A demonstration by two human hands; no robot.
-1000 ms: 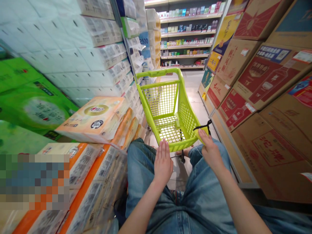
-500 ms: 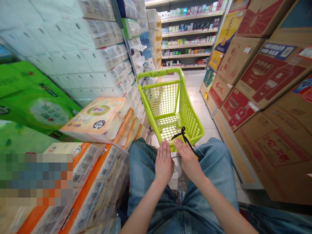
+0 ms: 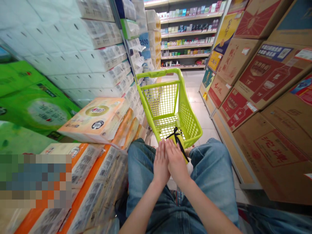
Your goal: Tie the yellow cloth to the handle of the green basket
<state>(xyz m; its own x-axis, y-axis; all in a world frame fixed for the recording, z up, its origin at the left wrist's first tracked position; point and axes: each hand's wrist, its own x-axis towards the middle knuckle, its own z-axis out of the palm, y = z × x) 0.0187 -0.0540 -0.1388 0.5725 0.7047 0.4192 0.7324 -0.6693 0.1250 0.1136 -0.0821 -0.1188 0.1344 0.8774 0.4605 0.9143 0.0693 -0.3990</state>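
Note:
A lime-green plastic shopping cart [image 3: 159, 72] stands in the aisle right in front of my knees. Both hands meet at its near rim. My left hand [image 3: 160, 164] lies flat, fingers stretched out and together, holding nothing. My right hand [image 3: 175, 162] presses against it from the right and slightly overlaps it. Its fingers rest on a small yellow piece with a black cord [image 3: 179, 142], which pokes out past the fingertips over the cart's near edge. How the fingers grip it is hidden. The cart's basket holds nothing else.
Stacked tissue packs [image 3: 97, 118] in orange, white and green fill the left side, close to my left knee. Brown and red cartons [image 3: 268, 74] line the right. Tiled floor [image 3: 195, 94] runs past the cart to product shelves [image 3: 187, 29] at the back.
My right hand has moved left from the cart's right corner to beside my left hand, bringing the yellow piece with the black cord along. The left hand has barely moved.

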